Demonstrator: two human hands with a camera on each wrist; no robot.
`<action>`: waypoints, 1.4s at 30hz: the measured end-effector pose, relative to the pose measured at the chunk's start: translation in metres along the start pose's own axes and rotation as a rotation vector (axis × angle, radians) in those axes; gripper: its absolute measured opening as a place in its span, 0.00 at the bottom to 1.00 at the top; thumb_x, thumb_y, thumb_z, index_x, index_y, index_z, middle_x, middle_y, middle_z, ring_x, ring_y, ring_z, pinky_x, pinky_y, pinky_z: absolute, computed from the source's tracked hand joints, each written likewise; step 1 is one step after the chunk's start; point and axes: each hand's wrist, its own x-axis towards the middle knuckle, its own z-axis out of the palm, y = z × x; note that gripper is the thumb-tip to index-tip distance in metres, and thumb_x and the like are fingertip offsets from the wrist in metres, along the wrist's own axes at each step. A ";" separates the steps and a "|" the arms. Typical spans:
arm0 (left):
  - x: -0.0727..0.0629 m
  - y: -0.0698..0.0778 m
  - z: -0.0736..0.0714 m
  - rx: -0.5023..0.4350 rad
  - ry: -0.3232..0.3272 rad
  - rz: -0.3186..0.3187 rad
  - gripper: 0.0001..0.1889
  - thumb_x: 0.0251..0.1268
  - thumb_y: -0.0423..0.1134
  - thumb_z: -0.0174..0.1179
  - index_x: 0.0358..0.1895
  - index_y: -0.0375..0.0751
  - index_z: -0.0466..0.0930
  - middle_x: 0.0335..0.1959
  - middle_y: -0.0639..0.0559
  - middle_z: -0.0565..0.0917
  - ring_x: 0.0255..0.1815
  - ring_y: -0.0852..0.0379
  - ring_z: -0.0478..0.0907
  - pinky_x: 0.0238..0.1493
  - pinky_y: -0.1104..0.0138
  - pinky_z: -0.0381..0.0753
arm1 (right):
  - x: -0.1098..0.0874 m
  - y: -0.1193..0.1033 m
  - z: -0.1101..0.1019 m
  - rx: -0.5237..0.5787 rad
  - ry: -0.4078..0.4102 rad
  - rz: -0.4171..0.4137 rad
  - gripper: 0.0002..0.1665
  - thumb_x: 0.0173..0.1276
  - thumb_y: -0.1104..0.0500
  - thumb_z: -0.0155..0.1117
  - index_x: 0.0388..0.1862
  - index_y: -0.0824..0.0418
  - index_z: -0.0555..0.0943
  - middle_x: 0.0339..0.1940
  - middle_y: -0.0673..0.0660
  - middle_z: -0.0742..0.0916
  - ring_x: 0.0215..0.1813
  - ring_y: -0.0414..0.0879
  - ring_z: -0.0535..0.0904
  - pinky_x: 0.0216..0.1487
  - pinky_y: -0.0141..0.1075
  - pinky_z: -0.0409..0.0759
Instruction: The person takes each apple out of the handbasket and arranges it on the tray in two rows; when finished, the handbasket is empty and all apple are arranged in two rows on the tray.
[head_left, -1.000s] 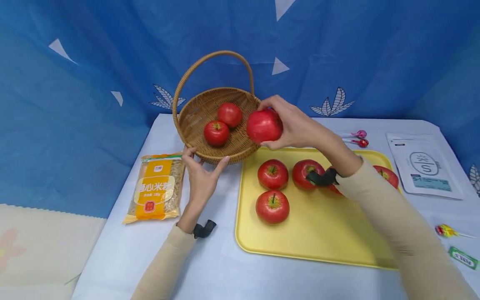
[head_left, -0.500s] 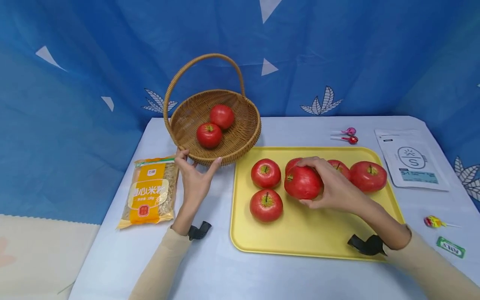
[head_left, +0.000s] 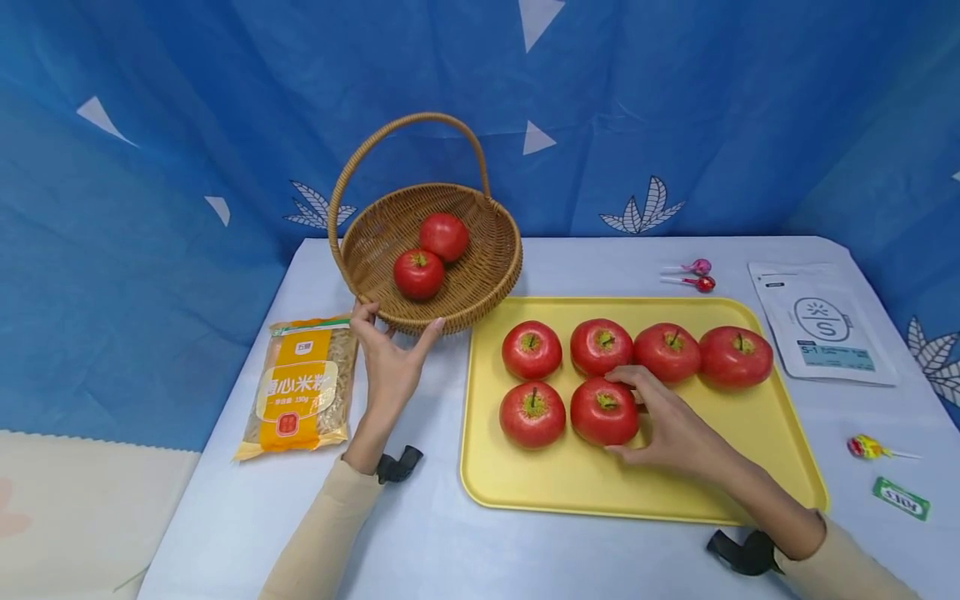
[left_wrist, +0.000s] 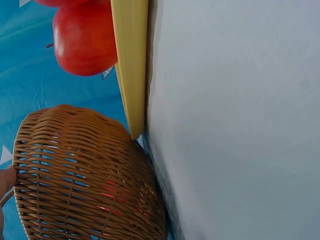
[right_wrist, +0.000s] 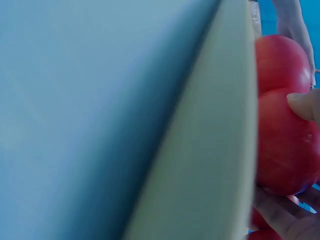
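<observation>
A brown wicker basket (head_left: 480, 287) with a tall handle tilts toward me, with two red apples (head_left: 418, 274) inside. My left hand (head_left: 387, 367) holds its near rim, thumb and fingers spread along the edge; the left wrist view shows the woven underside (left_wrist: 75, 170) close by. My right hand (head_left: 675, 429) grips a red apple (head_left: 602, 412) that sits in the front row of the yellow tray (head_left: 570, 487). In the right wrist view the thumb (right_wrist: 304, 106) presses one side of that apple (right_wrist: 285, 145), with fingers round the other.
Several more apples (head_left: 600, 347) stand on the tray, one (head_left: 532, 414) just left of the gripped one. An orange food packet (head_left: 302, 387) lies left of the tray. To the right are a white pouch (head_left: 825, 325), lollipops (head_left: 703, 283) and a green-wrapped piece (head_left: 901, 497).
My right hand has carried the apple from beside the basket back over the tray and lowered it into the front row. My left hand stays at the basket rim.
</observation>
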 end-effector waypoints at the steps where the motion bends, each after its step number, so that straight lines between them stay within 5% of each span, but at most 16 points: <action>1: 0.000 0.000 0.000 -0.001 0.001 0.001 0.45 0.53 0.54 0.72 0.62 0.40 0.49 0.77 0.39 0.41 0.76 0.52 0.49 0.72 0.51 0.65 | -0.001 0.000 0.001 0.004 -0.003 0.014 0.56 0.35 0.56 0.88 0.63 0.55 0.66 0.60 0.50 0.75 0.60 0.44 0.72 0.48 0.43 0.86; 7: -0.001 0.000 0.000 -0.004 0.002 0.008 0.45 0.53 0.54 0.72 0.62 0.41 0.49 0.77 0.38 0.41 0.76 0.49 0.50 0.71 0.49 0.65 | -0.003 -0.004 0.001 -0.045 -0.027 0.053 0.58 0.35 0.53 0.88 0.64 0.56 0.63 0.60 0.54 0.72 0.61 0.48 0.70 0.47 0.44 0.86; 12: 0.000 0.002 -0.001 -0.001 -0.008 -0.004 0.46 0.53 0.55 0.72 0.63 0.39 0.49 0.78 0.40 0.38 0.77 0.50 0.49 0.72 0.50 0.65 | 0.018 -0.023 -0.020 -0.150 -0.042 -0.020 0.59 0.37 0.47 0.87 0.67 0.57 0.64 0.63 0.57 0.71 0.63 0.53 0.70 0.44 0.47 0.86; 16: 0.002 0.002 0.000 -0.008 -0.009 0.000 0.47 0.54 0.54 0.72 0.63 0.36 0.49 0.78 0.40 0.38 0.77 0.50 0.50 0.72 0.50 0.65 | 0.061 -0.044 -0.044 -0.153 -0.028 -0.187 0.54 0.43 0.47 0.84 0.67 0.57 0.66 0.65 0.58 0.72 0.64 0.53 0.70 0.45 0.46 0.86; 21: 0.004 0.000 0.001 -0.017 -0.013 0.013 0.45 0.55 0.52 0.72 0.63 0.36 0.49 0.77 0.40 0.40 0.76 0.50 0.50 0.72 0.50 0.64 | 0.142 -0.064 -0.054 -0.056 -0.066 -0.401 0.45 0.52 0.48 0.80 0.67 0.55 0.70 0.64 0.56 0.73 0.66 0.50 0.69 0.57 0.47 0.81; 25: 0.003 0.000 0.001 -0.016 -0.012 0.013 0.44 0.55 0.51 0.72 0.62 0.38 0.49 0.77 0.39 0.40 0.77 0.49 0.50 0.72 0.50 0.65 | 0.213 -0.071 -0.041 -0.016 -0.137 -0.469 0.41 0.55 0.48 0.78 0.65 0.56 0.72 0.61 0.57 0.74 0.64 0.49 0.69 0.65 0.46 0.74; 28: 0.001 0.001 0.000 -0.006 -0.015 0.004 0.44 0.55 0.52 0.72 0.62 0.40 0.49 0.77 0.40 0.39 0.77 0.49 0.50 0.72 0.51 0.65 | 0.256 -0.077 -0.025 -0.034 -0.221 -0.431 0.42 0.57 0.46 0.76 0.67 0.56 0.71 0.63 0.58 0.73 0.65 0.51 0.69 0.67 0.46 0.71; 31: -0.004 0.019 -0.004 -0.012 -0.027 -0.014 0.42 0.57 0.47 0.71 0.62 0.36 0.48 0.77 0.36 0.37 0.78 0.45 0.47 0.72 0.48 0.63 | 0.288 -0.085 -0.007 -0.043 -0.320 -0.383 0.43 0.58 0.45 0.75 0.69 0.54 0.68 0.67 0.58 0.70 0.68 0.53 0.68 0.68 0.46 0.70; 35: -0.008 0.042 -0.007 -0.024 -0.039 -0.027 0.39 0.59 0.39 0.70 0.61 0.32 0.48 0.76 0.31 0.37 0.77 0.40 0.46 0.72 0.45 0.62 | 0.317 -0.092 0.018 -0.058 -0.415 -0.371 0.43 0.59 0.48 0.74 0.71 0.52 0.67 0.71 0.57 0.68 0.72 0.53 0.64 0.71 0.48 0.67; 42: -0.006 0.042 -0.006 -0.009 -0.041 -0.022 0.40 0.58 0.39 0.70 0.61 0.32 0.48 0.76 0.32 0.39 0.77 0.42 0.47 0.73 0.47 0.62 | 0.339 -0.091 0.050 -0.184 -0.574 -0.372 0.47 0.61 0.52 0.74 0.76 0.50 0.62 0.80 0.56 0.57 0.80 0.55 0.50 0.76 0.59 0.53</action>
